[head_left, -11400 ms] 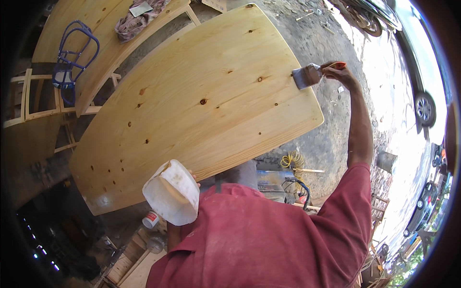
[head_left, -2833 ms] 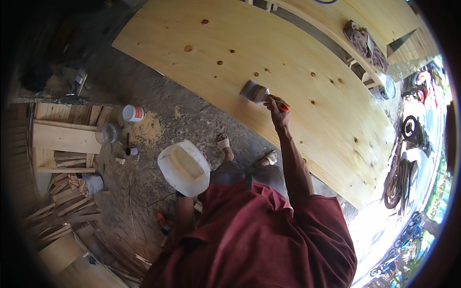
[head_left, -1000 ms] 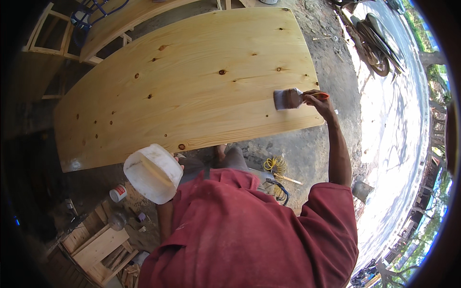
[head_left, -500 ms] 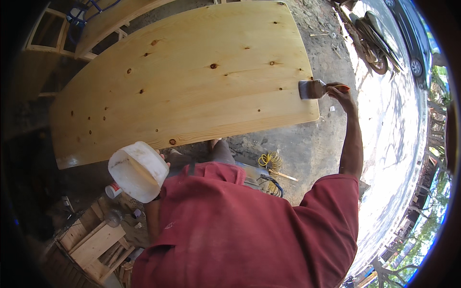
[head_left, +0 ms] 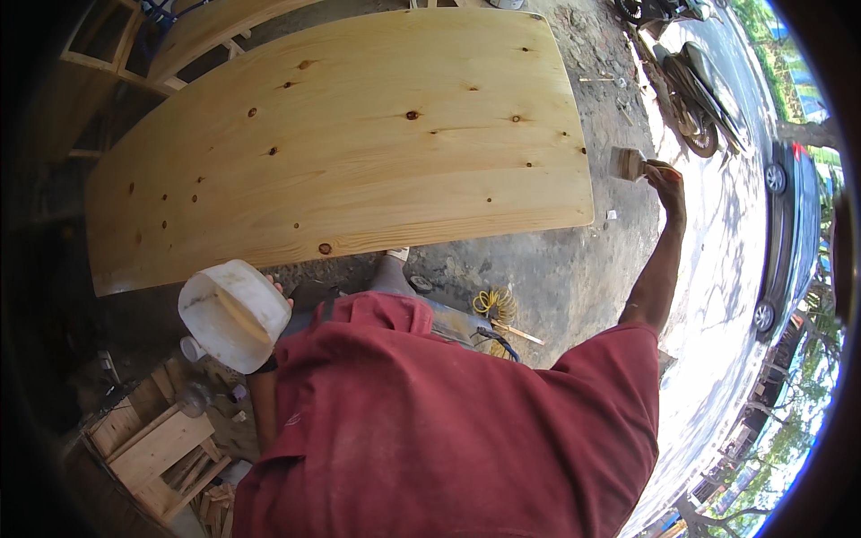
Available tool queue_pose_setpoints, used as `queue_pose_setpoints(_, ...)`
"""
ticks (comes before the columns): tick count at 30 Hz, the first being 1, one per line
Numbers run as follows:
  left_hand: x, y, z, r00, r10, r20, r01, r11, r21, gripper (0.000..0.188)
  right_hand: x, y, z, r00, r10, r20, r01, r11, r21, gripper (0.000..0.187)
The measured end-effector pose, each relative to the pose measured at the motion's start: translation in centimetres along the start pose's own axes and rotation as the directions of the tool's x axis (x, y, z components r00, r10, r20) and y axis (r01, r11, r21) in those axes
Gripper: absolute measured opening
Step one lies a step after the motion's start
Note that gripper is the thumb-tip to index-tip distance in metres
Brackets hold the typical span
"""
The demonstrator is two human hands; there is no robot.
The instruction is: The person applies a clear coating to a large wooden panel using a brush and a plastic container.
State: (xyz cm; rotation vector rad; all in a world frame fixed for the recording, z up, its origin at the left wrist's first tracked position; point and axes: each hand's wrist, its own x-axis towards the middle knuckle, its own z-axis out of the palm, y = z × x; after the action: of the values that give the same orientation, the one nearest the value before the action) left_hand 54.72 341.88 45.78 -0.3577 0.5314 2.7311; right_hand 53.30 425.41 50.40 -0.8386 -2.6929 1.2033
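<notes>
A large pale wooden board (head_left: pixel 359 152) with dark knots and a curved far edge lies in front of me. Off its right end, my right hand (head_left: pixel 665 184) grips a wide flat paintbrush (head_left: pixel 628 164) by the handle, its bristles pointing left and apart from the wood. At the board's near left, my left hand (head_left: pixel 280 291) holds a cut-open white plastic jug (head_left: pixel 235 316) with pale liquid inside. Only some fingertips of that hand show at the jug's right side; the rest is hidden behind it.
A coiled yellow hose (head_left: pixel 495 307) lies on the ground below the board. Wooden offcuts (head_left: pixel 161 448) are piled at lower left. Another wooden panel (head_left: pixel 215 36) stands at the far left. Beyond the right side are a motorcycle (head_left: pixel 700 99) and a parked car (head_left: pixel 789 233).
My right hand has moved the paintbrush rightward, off the board's right edge. The jug in my left hand has shifted slightly left in view, and the whole view has turned a little.
</notes>
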Motion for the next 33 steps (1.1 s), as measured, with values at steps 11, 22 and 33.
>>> queue_pose_setpoints(11, -3.1, 5.2, -6.7, 0.954, 0.228, -0.194, -0.199, 0.967, 0.158, 0.063, -19.3, -30.9, 29.2, 0.907, -0.384, -0.174, 0.371, 0.532, 0.761, 0.022)
queue_pose_setpoints(22, -9.7, 19.6, -13.0, 0.784, 0.583, -0.215, -0.54, 0.81, 0.229, 0.065, -47.9, -59.0, 55.0, 0.147, -0.728, 0.669, 0.772, 0.508, 0.383, 0.018)
queue_pose_setpoints(33, -17.2, 32.4, -19.0, 0.535, 0.723, -0.438, -0.806, 0.592, -0.007, 0.056, -57.2, -69.6, 64.3, 0.04, -0.845, 0.534, 0.703, 0.404, 0.586, 0.014)
